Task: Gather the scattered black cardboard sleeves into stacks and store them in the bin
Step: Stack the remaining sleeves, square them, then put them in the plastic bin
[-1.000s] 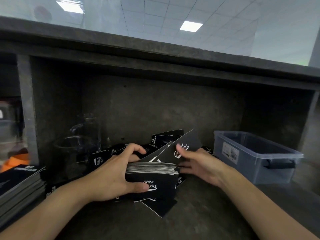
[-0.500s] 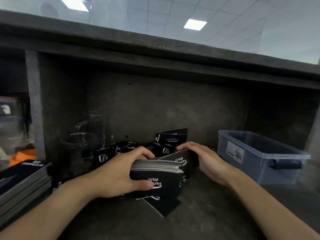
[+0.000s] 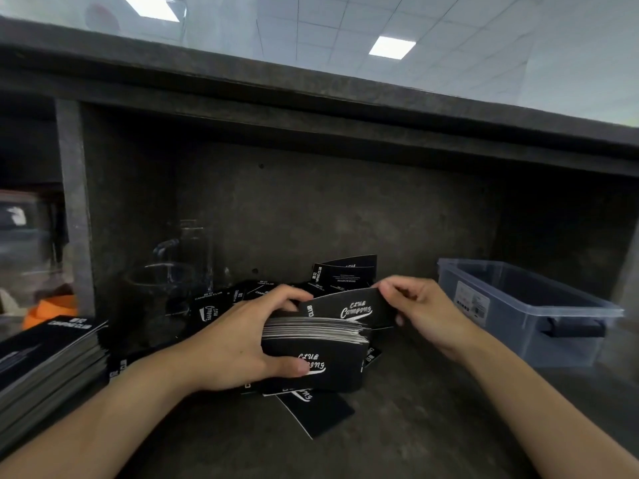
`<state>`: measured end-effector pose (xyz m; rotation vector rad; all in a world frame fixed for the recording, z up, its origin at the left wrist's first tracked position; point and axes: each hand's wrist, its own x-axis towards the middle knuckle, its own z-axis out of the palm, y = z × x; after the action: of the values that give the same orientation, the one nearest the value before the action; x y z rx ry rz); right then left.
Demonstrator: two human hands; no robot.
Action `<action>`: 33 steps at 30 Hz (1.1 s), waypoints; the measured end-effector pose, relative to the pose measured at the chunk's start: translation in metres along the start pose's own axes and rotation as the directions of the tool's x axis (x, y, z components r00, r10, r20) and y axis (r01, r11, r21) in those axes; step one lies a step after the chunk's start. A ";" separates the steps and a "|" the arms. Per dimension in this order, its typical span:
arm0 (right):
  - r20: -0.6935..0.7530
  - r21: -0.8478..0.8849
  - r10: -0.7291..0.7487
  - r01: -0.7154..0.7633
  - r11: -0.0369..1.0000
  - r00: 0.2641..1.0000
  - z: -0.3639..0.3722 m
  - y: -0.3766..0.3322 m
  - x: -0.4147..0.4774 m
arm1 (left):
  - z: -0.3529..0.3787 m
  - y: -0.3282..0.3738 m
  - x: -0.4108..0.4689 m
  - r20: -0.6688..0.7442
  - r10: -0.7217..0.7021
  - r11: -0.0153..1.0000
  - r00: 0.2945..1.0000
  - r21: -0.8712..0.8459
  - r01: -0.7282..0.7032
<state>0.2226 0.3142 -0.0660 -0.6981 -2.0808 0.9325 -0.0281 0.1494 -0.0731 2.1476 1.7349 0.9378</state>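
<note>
Left hand point(image 3: 235, 344) grips stack point(image 3: 314, 331); right hand point(image 3: 422, 309) pinches sleeve point(image 3: 349, 309) just behind.

Blk sleeve stack point(image 3: 311, 332), white script, gripped in my L hand point(image 3: 228, 344); single sleeve point(image 3: 349, 310) tilted behind it, R hand point(image 3: 425, 305) pinching. Loose sleeves point(image 3: 345, 276) piled rear. Bin point(image 3: 539, 326) at right.

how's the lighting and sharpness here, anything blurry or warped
Head view: bright ceiling panel above, dim shelf recess below; left margin smeared; glassware faint in shadow; print legible on the stack in the left hand and the sleeve in the right hand.
</note>
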 end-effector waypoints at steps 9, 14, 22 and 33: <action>0.410 0.140 0.209 -0.288 0.947 0.888 0.020 -0.003 -0.005 | 0.000 0.000 0.000 0.027 0.073 0.997 0.997 0.035 -0.074; 0.381 -0.013 0.077 -0.078 0.997 0.921 0.012 -0.011 -0.006 | -0.001 0.000 0.001 0.040 0.078 0.996 0.996 0.029 -0.079; 0.056 0.016 0.136 -0.137 0.990 0.989 -0.006 -0.014 -0.002 | -0.002 -0.003 0.000 0.076 0.022 0.995 0.997 0.100 -0.030; 0.033 0.245 0.569 -0.559 0.792 0.822 -0.003 -0.002 0.004 | -0.003 0.002 0.000 0.073 -0.022 0.992 0.997 0.128 0.013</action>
<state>0.2228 0.3172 -0.0614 -1.2290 -1.6895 1.4603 -0.0282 0.1479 -0.0695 2.2111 1.8199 0.7509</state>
